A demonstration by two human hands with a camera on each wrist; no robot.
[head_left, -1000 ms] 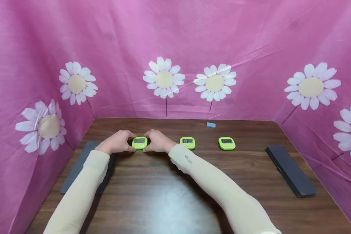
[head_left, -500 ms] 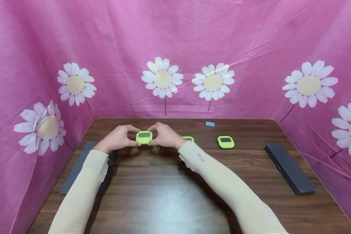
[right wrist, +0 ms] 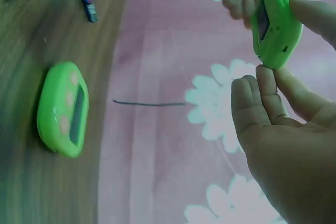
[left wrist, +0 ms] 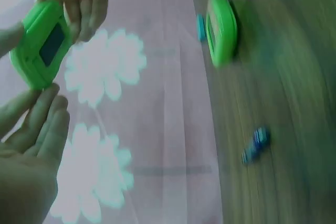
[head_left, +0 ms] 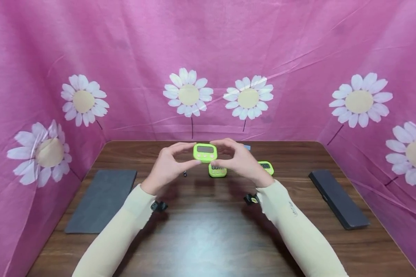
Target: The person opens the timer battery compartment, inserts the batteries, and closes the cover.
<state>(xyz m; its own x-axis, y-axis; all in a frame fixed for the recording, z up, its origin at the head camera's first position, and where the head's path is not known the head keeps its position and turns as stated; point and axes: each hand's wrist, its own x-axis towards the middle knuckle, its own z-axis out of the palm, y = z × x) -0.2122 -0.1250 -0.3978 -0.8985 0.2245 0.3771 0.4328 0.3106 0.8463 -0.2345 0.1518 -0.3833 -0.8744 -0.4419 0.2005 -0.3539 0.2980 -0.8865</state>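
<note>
In the head view my left hand [head_left: 168, 165] and right hand [head_left: 239, 159] hold a lime-green digital timer [head_left: 205, 152] in the air between them. Fingertips and thumbs of each hand pinch its two side ends. Its screen looks blank, with pink buttons below. The left wrist view shows the timer [left wrist: 44, 45] tilted, fingertips touching its edge. Below the held one, a second green timer [head_left: 217, 171] lies on the table, its digits partly covered by my right thumb. A third green timer [head_left: 266, 167] is partly hidden behind the right hand.
A small dark battery-like cylinder [right wrist: 89, 7] lies on the wooden table [head_left: 201, 238]. At the back is a blue block [head_left: 247, 147], mostly hidden. A flat grey mat [head_left: 102, 202] lies left, a long dark case [head_left: 338, 200] right. Pink flowered cloth [head_left: 208, 46] surrounds the table.
Both hands lifted the timer off the table at left and carried it right and toward the camera, above the second timer. The grey mat and small cylinder are now uncovered.
</note>
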